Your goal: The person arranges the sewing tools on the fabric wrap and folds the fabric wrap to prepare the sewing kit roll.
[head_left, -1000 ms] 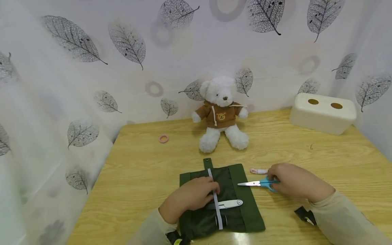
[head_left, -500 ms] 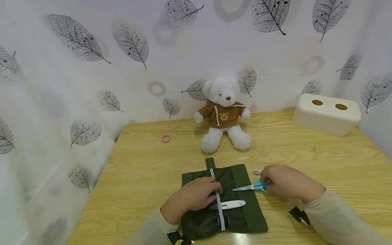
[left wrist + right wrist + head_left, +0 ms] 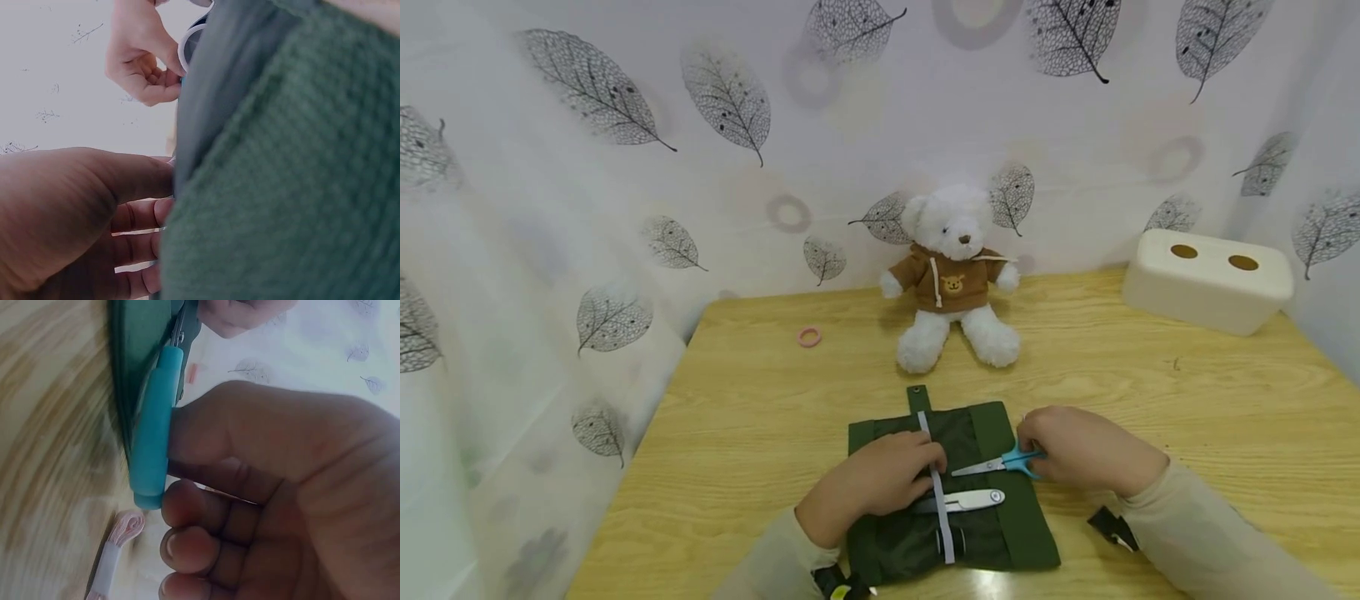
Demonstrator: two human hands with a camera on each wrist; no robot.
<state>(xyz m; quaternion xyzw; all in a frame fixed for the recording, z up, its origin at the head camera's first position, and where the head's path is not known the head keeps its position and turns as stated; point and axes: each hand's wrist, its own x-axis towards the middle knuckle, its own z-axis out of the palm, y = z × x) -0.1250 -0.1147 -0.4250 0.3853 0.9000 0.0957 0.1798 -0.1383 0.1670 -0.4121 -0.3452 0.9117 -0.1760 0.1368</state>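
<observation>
Green fabric tool roll (image 3: 1030,521) lies unfolded on the table, a pale elastic strap (image 3: 945,525) running across it. My left hand (image 3: 880,473) rests over the roll and pinches the strap between thumb and fingers. My right hand (image 3: 1078,446) grips the blue-handled scissors (image 3: 1018,461) by the handles, blades pointing left over the roll towards the strap. A white tool with a round end (image 3: 977,499) is tucked under the strap, its left part hidden by my left hand. Below it, a dark spool-like item (image 3: 955,542) also sits beneath the strap.
Beside the roll, behind my right hand, lies a bundled pink cord with a white band (image 3: 107,569). A white teddy bear (image 3: 955,283) in a brown hoodie sits at the back. Also there are a pink ring (image 3: 808,337) and a cream box with two holes (image 3: 1206,287).
My right hand has carried the scissors leftwards, so the blades now reach further over the roll near the strap. The left hand stays at the strap. The view has shifted slightly.
</observation>
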